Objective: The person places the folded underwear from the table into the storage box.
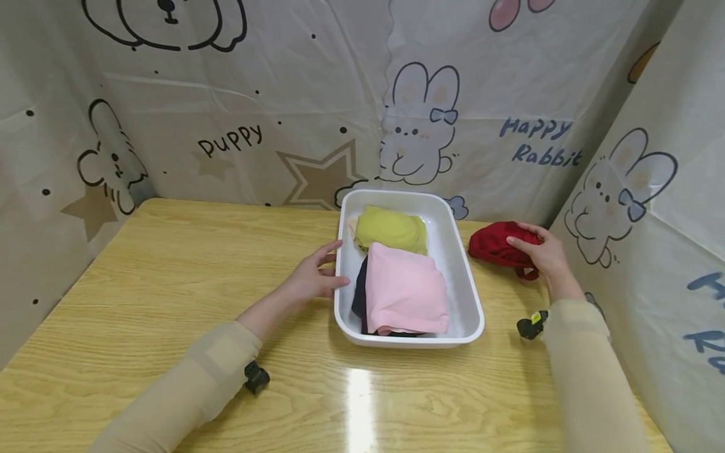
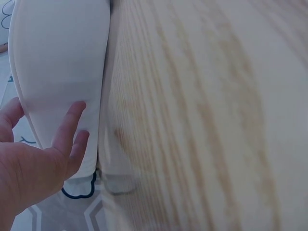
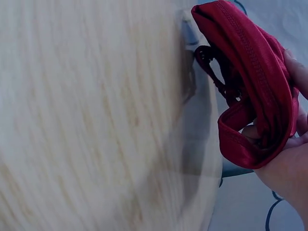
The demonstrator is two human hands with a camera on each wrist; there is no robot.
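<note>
My right hand (image 1: 548,253) grips a red bra (image 1: 498,244) over the table, to the right of a white plastic bin (image 1: 467,308). In the right wrist view the red bra (image 3: 252,72) is folded over, with a strap and slider dangling from it. At the bin's left side, my left hand (image 1: 314,274) has its fingers spread, touching the wall and rim. The left wrist view shows fingers (image 2: 67,127) extended against the bin's outer wall (image 2: 62,57). Inside the bin lie a folded yellow-green garment (image 1: 391,229) at the back and a folded pink one (image 1: 404,289) in front, partly covering a black garment (image 1: 360,296).
A light wooden table (image 1: 226,264) carries the bin near its back edge. Behind it and along the right side hangs a pale printed curtain (image 1: 317,94), close to my right hand. Both forearms wear small black wrist cameras (image 1: 257,377).
</note>
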